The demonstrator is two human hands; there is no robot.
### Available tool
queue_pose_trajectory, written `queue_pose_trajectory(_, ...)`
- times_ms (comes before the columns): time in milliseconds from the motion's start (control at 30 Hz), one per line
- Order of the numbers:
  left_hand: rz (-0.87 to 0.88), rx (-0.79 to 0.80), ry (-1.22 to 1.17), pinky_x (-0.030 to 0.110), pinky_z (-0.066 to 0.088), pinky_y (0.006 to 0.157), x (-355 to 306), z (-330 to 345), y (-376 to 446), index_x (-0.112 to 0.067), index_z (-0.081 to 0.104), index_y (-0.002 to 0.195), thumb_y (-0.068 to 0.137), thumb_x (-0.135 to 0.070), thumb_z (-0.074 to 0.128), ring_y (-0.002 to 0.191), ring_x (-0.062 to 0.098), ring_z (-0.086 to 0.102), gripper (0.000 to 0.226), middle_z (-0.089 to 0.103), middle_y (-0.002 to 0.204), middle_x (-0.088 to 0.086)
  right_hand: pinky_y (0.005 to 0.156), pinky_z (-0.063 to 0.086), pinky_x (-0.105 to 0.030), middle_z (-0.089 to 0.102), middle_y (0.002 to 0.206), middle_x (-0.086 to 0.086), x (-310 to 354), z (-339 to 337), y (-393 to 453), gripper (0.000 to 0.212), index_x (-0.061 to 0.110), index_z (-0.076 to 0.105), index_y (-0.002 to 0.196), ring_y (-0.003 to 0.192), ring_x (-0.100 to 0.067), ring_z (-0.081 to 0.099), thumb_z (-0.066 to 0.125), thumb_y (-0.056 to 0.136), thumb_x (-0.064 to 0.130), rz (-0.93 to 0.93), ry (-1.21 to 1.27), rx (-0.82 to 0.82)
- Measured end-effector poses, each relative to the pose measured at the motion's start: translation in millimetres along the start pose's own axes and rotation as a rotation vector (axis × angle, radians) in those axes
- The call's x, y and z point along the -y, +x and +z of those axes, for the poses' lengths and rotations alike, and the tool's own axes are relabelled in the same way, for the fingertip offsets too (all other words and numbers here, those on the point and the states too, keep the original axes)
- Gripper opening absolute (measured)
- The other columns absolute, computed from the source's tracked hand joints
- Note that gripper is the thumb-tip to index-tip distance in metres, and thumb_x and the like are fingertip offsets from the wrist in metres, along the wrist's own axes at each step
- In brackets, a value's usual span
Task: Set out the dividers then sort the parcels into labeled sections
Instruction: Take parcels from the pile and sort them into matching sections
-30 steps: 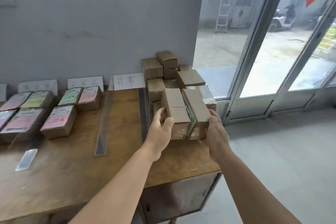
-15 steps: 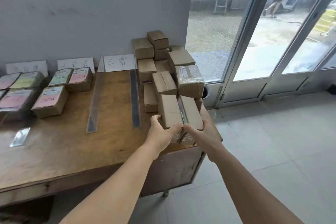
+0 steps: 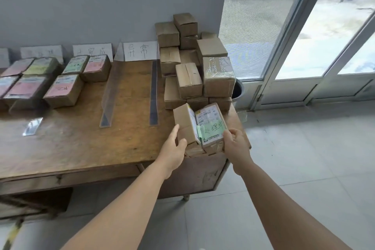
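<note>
At the far left of the worn wooden table (image 3: 71, 148), small brown cardboard parcels with pink and green labels (image 3: 64, 90) lay flat in groups below white handwritten paper signs (image 3: 92, 51) propped against the grey wall. To their right two long clear plastic divider strips (image 3: 110, 95) lay on the tabletop, marking off a bare section under the sign with bold black characters (image 3: 141, 50). Further right a loose pile of plain brown cardboard boxes (image 3: 190, 60) was stacked against the wall at the table's end.

In front of that pile, over the table's near right corner, the left hand (image 3: 174, 148) gripped a plain brown parcel (image 3: 183, 122) by its left side, thumb up the side face and fingers curled under its lower edge. Touching it on the right, a second parcel bearing a white shipping label and a green handwritten sticker (image 3: 211, 124) was held by the right hand (image 3: 236, 144), fingers curled round its lower right corner.

Both parcels looked light and stiff, probably easy to carry one-handed. The glossy tape and labels might be slippery, so the bare cardboard edges and corners seemed the surer hold, with a palm beneath.
</note>
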State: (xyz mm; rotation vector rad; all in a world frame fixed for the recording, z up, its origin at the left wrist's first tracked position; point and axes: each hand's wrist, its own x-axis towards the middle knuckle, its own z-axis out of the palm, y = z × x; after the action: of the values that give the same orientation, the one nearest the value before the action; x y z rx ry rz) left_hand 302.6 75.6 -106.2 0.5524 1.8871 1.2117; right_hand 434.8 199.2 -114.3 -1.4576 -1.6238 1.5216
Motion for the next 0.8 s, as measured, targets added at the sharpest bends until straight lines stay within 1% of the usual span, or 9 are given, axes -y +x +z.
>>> queue_pose_trajectory(167,-0.010,-0.130,0.143,0.038,0.041,0.104,-7.2,2.9,7.8,-0.026,0.020,0.153,0.083,-0.052,0.066,0.130,0.021,0.043,0.088,0.037,0.149,0.001,0.076,0.054,-0.035,0.065,0.108,-0.001,-9.6,5.2,4.4,0.020,0.023,0.052,0.108,0.094,-0.016,0.062,0.033,0.102,0.026,-0.034,-0.121,0.001)
queue_pose_trajectory(300,-0.062,-0.211,0.224,0.027,0.046,0.081,-7.5,5.1,11.7,-0.021,0.016,0.152,0.087,-0.038,0.065,0.124,0.024,0.047,0.083,0.038,0.146,0.006,0.086,0.052,-0.045,0.063,0.111,-0.004,-11.9,7.7,9.3,0.027,0.019,0.055,0.111,0.098,-0.019,0.060,0.031,0.100,0.025,-0.060,-0.220,0.020)
queue_pose_trajectory(367,-0.066,-0.216,0.197,0.022,0.044,0.071,-6.1,3.5,10.2,-0.024,0.016,0.152,0.091,-0.032,0.061,0.123,0.024,0.048,0.076,0.039,0.146,0.006,0.101,0.043,-0.049,0.054,0.131,-0.009,-14.0,10.1,11.9,0.032,0.018,0.050,0.125,0.117,-0.025,0.052,0.033,0.098,0.024,-0.119,-0.373,0.023)
queue_pose_trajectory(433,-0.048,-0.195,0.137,0.022,0.042,0.075,-2.8,1.2,9.1,-0.027,0.015,0.152,0.094,-0.029,0.058,0.122,0.020,0.047,0.072,0.039,0.147,0.004,0.119,0.019,-0.043,0.026,0.157,-0.005,-11.6,12.5,7.0,0.049,0.020,0.031,0.149,0.144,-0.025,0.022,0.035,0.100,0.025,-0.201,-0.569,0.034)
queue_pose_trajectory(500,-0.036,-0.163,0.051,0.018,0.043,0.073,-1.6,-1.1,5.9,-0.026,0.016,0.152,0.096,-0.025,0.056,0.118,0.015,0.046,0.069,0.039,0.147,-0.001,0.120,0.004,-0.040,0.007,0.163,0.003,-8.1,16.5,0.2,0.056,0.026,0.018,0.154,0.149,-0.017,-0.001,0.036,0.102,0.029,-0.286,-0.659,0.049)
queue_pose_trajectory(567,-0.035,-0.140,-0.052,0.025,0.046,0.087,-0.3,-3.8,4.9,-0.028,0.017,0.152,0.097,-0.026,0.055,0.123,0.014,0.045,0.067,0.041,0.148,-0.003,0.119,0.000,-0.039,0.003,0.163,0.005,-3.8,22.4,-5.7,0.055,0.032,0.018,0.154,0.149,-0.013,-0.008,0.036,0.102,0.036,-0.366,-0.688,0.060)
queue_pose_trajectory(633,-0.043,-0.098,-0.157,0.041,0.040,0.106,-0.4,-5.6,3.6,-0.034,0.017,0.151,0.097,-0.028,0.054,0.128,0.018,0.045,0.065,0.043,0.147,-0.003,0.118,-0.001,-0.038,0.006,0.163,0.005,1.1,28.9,-11.1,0.052,0.035,0.021,0.152,0.149,-0.014,-0.008,0.033,0.102,0.040,-0.423,-0.727,0.099)
queue_pose_trajectory(667,-0.052,-0.070,-0.192,0.045,0.037,0.109,-0.5,-5.9,3.5,-0.036,0.017,0.150,0.098,-0.028,0.052,0.128,0.018,0.046,0.063,0.045,0.145,-0.004,0.118,0.001,-0.038,0.011,0.162,0.005,3.7,32.1,-14.1,0.050,0.035,0.024,0.151,0.149,-0.015,-0.004,0.033,0.102,0.040,-0.439,-0.737,0.127)
queue_pose_trajectory(800,-0.086,0.004,-0.271,0.039,0.038,0.105,-1.2,-5.3,3.1,-0.034,0.023,0.148,0.099,-0.025,0.052,0.117,0.011,0.052,0.058,0.055,0.133,-0.007,0.113,0.021,-0.033,0.036,0.153,0.006,8.4,41.0,-22.5,0.048,0.029,0.033,0.149,0.143,-0.014,0.025,0.041,0.102,0.032,-0.426,-0.511,0.201)
